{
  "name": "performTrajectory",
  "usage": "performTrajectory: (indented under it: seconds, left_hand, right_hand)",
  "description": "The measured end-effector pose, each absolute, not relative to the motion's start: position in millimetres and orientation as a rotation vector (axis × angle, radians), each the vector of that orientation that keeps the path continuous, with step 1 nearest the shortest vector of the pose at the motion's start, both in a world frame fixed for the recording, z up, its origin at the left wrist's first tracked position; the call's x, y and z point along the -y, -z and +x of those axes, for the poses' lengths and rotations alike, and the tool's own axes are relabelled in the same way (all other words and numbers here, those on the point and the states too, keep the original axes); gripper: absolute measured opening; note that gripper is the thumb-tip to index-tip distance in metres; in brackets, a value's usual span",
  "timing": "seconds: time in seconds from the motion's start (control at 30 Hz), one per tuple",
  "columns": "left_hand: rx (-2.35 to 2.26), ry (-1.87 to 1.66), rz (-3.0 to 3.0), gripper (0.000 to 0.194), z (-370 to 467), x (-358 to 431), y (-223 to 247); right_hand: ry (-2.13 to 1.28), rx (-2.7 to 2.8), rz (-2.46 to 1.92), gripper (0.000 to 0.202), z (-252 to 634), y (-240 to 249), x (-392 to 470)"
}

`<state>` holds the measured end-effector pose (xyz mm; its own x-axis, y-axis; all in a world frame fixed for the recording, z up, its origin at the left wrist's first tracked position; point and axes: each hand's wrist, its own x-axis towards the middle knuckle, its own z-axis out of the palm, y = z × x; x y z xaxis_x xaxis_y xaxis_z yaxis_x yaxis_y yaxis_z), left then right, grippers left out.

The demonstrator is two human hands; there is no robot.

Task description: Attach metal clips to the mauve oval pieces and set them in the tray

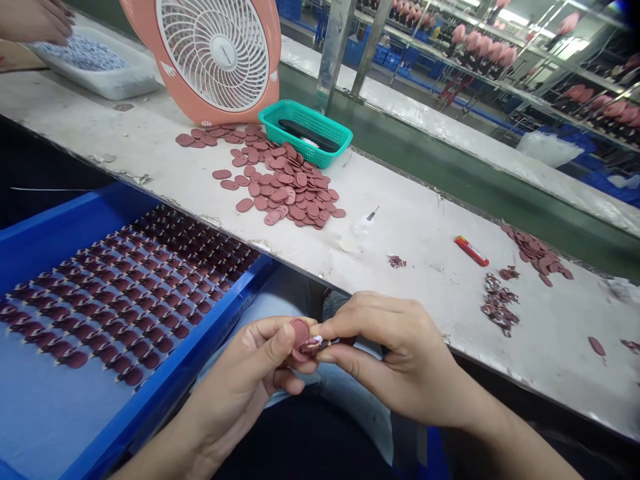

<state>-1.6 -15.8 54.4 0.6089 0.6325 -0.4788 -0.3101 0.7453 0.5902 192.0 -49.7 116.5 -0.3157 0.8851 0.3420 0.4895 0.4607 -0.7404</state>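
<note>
Low in the middle of the head view, my left hand [250,373] pinches a dark-red oval disc [300,331] between thumb and fingers. My right hand [395,347] grips a small dark-red figure piece [316,344] with white and yellow bits, which lies against the disc. Both hands are held over my lap, just in front of the bench edge, with their fingertips close together. Beyond them, a pile of dark-red oval discs [285,183] spreads over the white bench [360,227]. Small figure pieces [499,303] form a cluster to the right.
A blue tray [210,327] with rows of assembled pieces is at the left. On the bench are an orange fan [220,53], a green basket [305,130], a glue bottle [367,223], a red tube [471,251] and a white tub [95,63] beside another person's hand [37,20].
</note>
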Motion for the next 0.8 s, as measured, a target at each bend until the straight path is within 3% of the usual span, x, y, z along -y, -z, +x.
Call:
performTrajectory:
  seconds: [0.8]
  left_hand:
    - [-0.593, -0.629, 0.534, 0.023, 0, 21, -73]
  right_hand:
    - [-0.600, 1.986, -1.047, 0.024, 185, -127, 70]
